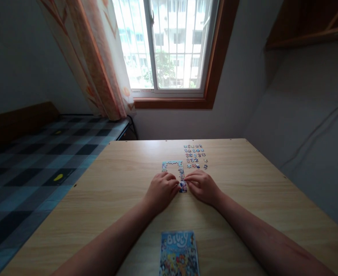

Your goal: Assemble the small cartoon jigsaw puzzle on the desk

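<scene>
The joining of small pieces at the near right corner of the puzzle (181,165) seems to be the step in hand: the puzzle lies on the table (123,172) as a partly built border around a bare middle, its near left part hidden behind the left hand (162,188). Both hands are partly curled, the left with its fingertips at the corner's left side and the right hand (204,186) with its fingertips at the right side, though whether either grips a piece I cannot tell. Loose pieces (195,156) lie in rough rows beyond the right hand, and a Bluey picture (179,253) lies nearer the person; fitting here calls for matched edges and light, level pressure, with the finished border held steady.
</scene>
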